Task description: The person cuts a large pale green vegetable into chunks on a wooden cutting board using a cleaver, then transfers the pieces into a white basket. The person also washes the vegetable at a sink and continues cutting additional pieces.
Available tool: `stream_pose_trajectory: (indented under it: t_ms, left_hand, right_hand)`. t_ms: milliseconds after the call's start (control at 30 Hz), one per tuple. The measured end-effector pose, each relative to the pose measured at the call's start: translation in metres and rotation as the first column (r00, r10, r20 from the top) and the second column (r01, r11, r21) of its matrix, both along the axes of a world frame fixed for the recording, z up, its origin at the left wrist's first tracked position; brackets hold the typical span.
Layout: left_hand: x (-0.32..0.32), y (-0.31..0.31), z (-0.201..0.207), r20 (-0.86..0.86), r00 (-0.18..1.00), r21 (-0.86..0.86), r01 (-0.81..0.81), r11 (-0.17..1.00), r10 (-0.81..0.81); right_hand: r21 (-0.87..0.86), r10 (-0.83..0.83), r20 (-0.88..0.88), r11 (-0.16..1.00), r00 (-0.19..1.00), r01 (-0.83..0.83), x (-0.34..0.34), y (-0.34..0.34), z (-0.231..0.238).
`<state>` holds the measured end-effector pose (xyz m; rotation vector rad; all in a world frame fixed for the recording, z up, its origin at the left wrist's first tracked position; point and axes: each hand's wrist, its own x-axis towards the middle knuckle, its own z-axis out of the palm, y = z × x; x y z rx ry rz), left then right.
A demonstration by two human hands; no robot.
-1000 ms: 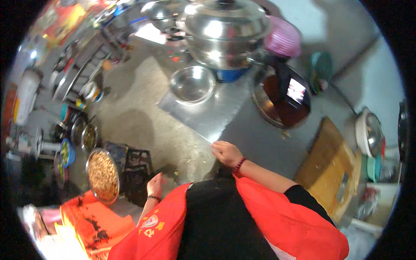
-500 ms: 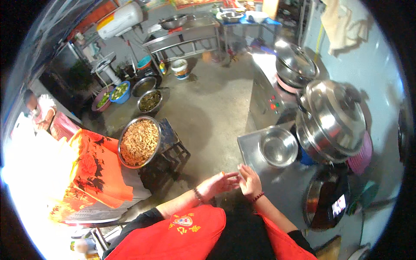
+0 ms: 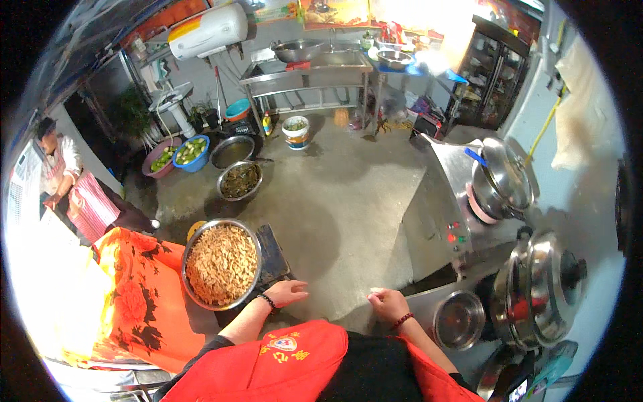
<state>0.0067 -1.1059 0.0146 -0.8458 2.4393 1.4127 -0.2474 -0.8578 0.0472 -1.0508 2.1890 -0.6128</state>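
A large lidded pot (image 3: 526, 291) stands toward the steel counter's (image 3: 423, 301) right edge. A basin (image 3: 216, 307) of pale strips (image 3: 224, 264) leaves the dark stool's (image 3: 274, 256) right edge showing; a steel bowl (image 3: 459, 323) sits by the counter's left. Near the basin, the left hand (image 3: 287, 293) extends, empty; near the bowl, the right hand (image 3: 388, 305) curls — hold unclear.

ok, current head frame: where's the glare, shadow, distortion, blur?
Head view: lower left blown out, orange cloth fading into white; highlights on the pot; soft shadow on the floor; edges bow toward the black rim; left hand and right hand outlines readable, finger detail soft.
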Motion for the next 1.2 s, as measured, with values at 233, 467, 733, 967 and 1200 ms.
stream_pose_trajectory:
  t_ms: [233, 467, 733, 967, 1200]
  left_hand:
    - [-0.038, -0.095, 0.012, 0.031, 0.999, -0.398, -0.016, 0.917, 0.031]
    - [-0.089, -0.160, 0.018, -0.109, 0.967, -0.414, -0.255, 0.874, 0.231]
    - [-0.112, -0.239, 0.033, -0.117, 0.797, -0.373, -0.588, 0.718, 0.592]
    - [-0.182, -0.297, 0.009, -0.027, 0.783, -0.377, -0.583, 0.719, 0.621]
    - [-0.284, -0.445, -0.014, -0.043, 0.826, -0.348, -0.540, 0.766, 0.562]
  right_hand:
    - [-0.048, -0.168, 0.005, 0.985, 0.986, 0.168, -0.065, -0.090, -0.005]
    - [-0.012, -0.280, -0.047, 0.960, 0.959, 0.280, -0.193, -0.153, -0.043]
    - [0.062, -0.170, 0.063, 0.984, 0.983, 0.166, -0.296, -0.262, -0.058]
    - [-0.044, 0.027, 0.048, 0.999, 0.999, -0.025, -0.345, -0.401, -0.042]
    - [0.004, -0.010, -0.016, 1.000, 1.000, 0.010, -0.421, -0.503, -0.044]
